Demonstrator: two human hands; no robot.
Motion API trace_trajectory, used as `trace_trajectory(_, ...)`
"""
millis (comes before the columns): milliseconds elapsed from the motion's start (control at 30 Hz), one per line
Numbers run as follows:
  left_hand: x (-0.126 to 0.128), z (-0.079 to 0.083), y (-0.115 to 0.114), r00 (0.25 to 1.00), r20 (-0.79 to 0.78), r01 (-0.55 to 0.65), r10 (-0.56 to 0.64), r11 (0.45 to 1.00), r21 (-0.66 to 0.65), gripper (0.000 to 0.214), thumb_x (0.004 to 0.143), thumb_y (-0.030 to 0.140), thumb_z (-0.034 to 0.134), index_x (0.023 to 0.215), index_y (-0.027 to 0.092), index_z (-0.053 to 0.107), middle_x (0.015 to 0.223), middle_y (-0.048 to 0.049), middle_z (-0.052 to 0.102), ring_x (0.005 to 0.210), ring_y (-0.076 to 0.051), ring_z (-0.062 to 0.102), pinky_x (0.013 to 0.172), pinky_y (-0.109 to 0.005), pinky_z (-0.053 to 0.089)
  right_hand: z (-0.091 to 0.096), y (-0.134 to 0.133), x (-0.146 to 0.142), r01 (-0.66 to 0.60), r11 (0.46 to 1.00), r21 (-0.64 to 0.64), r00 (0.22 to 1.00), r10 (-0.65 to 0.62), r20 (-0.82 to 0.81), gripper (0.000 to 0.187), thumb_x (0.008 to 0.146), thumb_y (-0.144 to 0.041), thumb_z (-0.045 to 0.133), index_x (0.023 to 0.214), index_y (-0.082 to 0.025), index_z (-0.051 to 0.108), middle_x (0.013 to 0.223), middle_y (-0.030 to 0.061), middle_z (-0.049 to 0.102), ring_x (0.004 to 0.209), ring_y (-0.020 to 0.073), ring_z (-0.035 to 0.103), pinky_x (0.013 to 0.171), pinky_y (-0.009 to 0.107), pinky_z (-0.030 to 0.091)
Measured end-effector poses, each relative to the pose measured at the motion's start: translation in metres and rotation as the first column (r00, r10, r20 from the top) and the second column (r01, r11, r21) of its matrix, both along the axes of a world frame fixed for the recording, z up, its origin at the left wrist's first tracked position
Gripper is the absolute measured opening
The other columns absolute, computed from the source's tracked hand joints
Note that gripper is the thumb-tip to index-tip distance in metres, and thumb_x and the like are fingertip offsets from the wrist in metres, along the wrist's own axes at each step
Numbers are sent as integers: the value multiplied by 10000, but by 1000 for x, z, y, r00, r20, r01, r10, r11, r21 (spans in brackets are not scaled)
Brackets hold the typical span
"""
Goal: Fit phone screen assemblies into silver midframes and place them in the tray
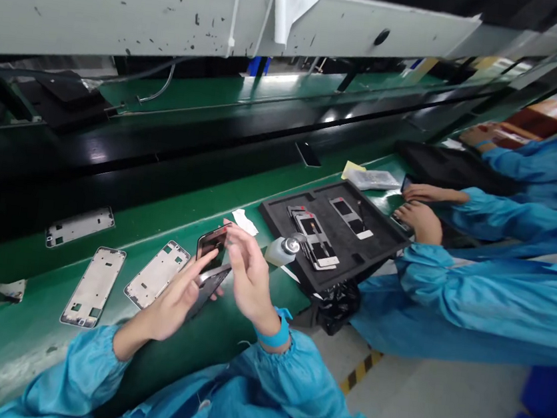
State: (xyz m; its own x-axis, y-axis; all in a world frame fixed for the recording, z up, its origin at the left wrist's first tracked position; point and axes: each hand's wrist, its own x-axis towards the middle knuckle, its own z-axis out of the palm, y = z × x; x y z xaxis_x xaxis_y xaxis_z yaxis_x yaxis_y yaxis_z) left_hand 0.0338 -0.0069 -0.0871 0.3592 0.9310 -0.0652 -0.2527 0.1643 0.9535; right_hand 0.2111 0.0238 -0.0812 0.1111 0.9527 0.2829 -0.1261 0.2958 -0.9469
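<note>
- The left hand (171, 307) is partly closed, thumb and fingers about the lower dark piece (210, 287), its index finger stretched toward the glossy panel. A steady grip on the edges would serve best, sparing the flat face from pressure.
- The right hand (251, 273), a blue band (274, 333) at its wrist, is half curled, its fingertips gathered at the upper corner of the glossy panel (207, 244). A light pinch there should keep the panel from bending.
- Both pieces are held up between the hands above the green bench (36, 349), tilted against each other. Whether anything joins them cannot be told; slow, even movement is the safer choice, in case something does.
- Just beyond the left hand lies a metal frame (155, 275), with a second frame (94, 287) to its left; the wrists and sleeves should clear both.
- Near the right hand stands a bottle (282, 251), a white scrap (245, 222) beside it; the right elbow and knuckles need care around the bottle.
- Farther off, a dark tray (358, 255) holds stacked phone parts (315, 240), with a co-worker's hands (423, 219) past it; work kept over the bench stays out of that space.
</note>
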Motion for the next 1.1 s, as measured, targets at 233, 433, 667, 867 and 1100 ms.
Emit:
trace_trajectory(233,-6,-5,-6,893,-449,221,22,849,481,771,1102,585,470,1766,252,264,1850,-123,145,1664,-396,284,1328,-530,349,22,5,-17,36,999,-1,994,-36,-104,294,976,-540,780,1070,-275,695,1212,68,784,1183,253,749,1081,443,609)
trace_trajectory(433,-11,6,8,929,-351,68,117,879,472,783,1065,716,448,1639,188,517,1679,-225,480,1488,-410,539,1253,-592,432,-3,24,7,-20,997,70,998,16,62,320,1044,-535,664,911,-248,615,1177,74,750,1146,235,713,1035,409,585)
trace_trajectory(667,-40,34,34,947,276,-136,162,984,-111,874,902,920,533,1152,122,787,1005,-168,815,877,-288,783,813,-415,663,-100,42,33,21,983,-184,734,110,670,395,1029,-524,621,777,-220,605,1253,180,677,1293,342,606,1134,548,466)
trace_trajectory(867,-38,49,21,886,460,21,48,989,-145,825,961,872,492,1167,123,769,946,-167,816,772,-268,772,716,-371,638,-111,34,25,146,971,-187,713,28,701,366,987,-544,651,833,-212,626,1375,220,627,1356,400,522,1165,626,397)
trace_trajectory(1100,-25,62,1,819,563,210,-115,972,-107,857,987,870,428,1308,133,727,999,-172,821,830,-266,785,771,-352,615,-24,12,26,-279,926,-253,926,329,185,707,1031,-832,368,1267,-242,679,1035,94,735,880,244,737,810,404,636)
